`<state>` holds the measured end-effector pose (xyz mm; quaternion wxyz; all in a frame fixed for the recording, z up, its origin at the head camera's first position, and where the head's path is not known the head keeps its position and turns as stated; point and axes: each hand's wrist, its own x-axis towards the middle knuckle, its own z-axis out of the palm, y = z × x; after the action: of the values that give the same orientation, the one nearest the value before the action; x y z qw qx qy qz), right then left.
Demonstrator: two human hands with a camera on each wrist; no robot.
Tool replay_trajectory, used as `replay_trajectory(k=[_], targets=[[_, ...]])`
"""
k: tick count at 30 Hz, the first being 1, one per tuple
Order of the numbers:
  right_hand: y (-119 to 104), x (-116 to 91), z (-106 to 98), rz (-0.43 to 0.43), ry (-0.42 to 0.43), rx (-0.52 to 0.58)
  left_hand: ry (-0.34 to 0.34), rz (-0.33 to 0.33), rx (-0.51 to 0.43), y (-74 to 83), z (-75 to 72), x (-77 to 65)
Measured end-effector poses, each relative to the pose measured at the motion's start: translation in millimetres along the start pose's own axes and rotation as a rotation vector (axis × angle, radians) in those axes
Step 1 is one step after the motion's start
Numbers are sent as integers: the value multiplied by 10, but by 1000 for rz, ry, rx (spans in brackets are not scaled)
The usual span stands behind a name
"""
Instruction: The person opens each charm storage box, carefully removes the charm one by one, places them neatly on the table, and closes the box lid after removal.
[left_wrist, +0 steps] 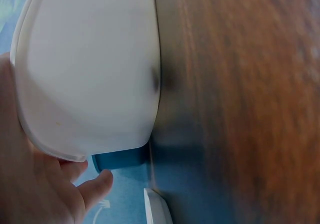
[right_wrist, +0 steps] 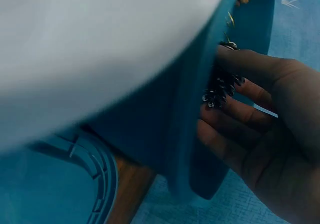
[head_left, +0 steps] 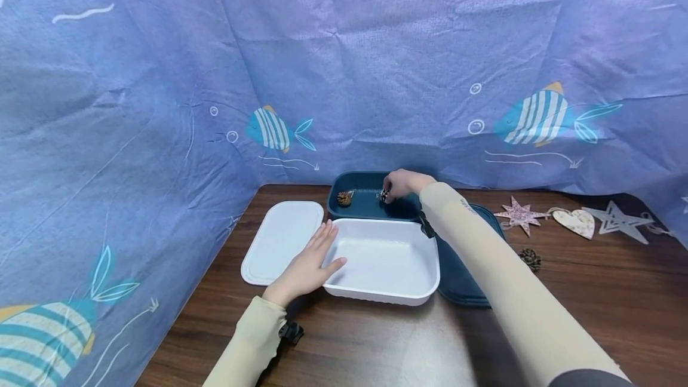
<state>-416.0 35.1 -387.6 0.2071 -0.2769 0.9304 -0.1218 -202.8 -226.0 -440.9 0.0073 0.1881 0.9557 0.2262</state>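
Inside the dark teal box (head_left: pixel 355 212) at the back, my right hand (head_left: pixel 403 184) grips a dark pinecone (head_left: pixel 384 195) with pale scale tips. The right wrist view shows that pinecone (right_wrist: pixel 222 86) between thumb and curled fingers. A brown pinecone (head_left: pixel 344 198) lies in the box's left part. In front stands a white box (head_left: pixel 381 297), with no contents visible in it. My left hand (head_left: pixel 306 267) rests on its left rim, fingers extended; the left wrist view shows the hand (left_wrist: pixel 45 184) against the white box's outer wall (left_wrist: pixel 90 73).
A white lid (head_left: pixel 282 243) lies left of the boxes, and a teal lid (head_left: pixel 462 282) lies partly under my right arm. To the right are a pink star (head_left: pixel 520 215), a heart (head_left: pixel 575 223), a silver star (head_left: pixel 617 221) and another pinecone (head_left: pixel 530 259). A blue fish-print cloth (head_left: pixel 376 76) hangs behind.
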Motion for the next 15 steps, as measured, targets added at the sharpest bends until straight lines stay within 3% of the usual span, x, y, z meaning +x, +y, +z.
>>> replay_trajectory(k=[7,15], targets=[[31,-64,-117,-10,44,13,-2,3,5,0,12,-2],[-54,-152,-297,-87,95,7,-8,-1,11,10,0,-15]])
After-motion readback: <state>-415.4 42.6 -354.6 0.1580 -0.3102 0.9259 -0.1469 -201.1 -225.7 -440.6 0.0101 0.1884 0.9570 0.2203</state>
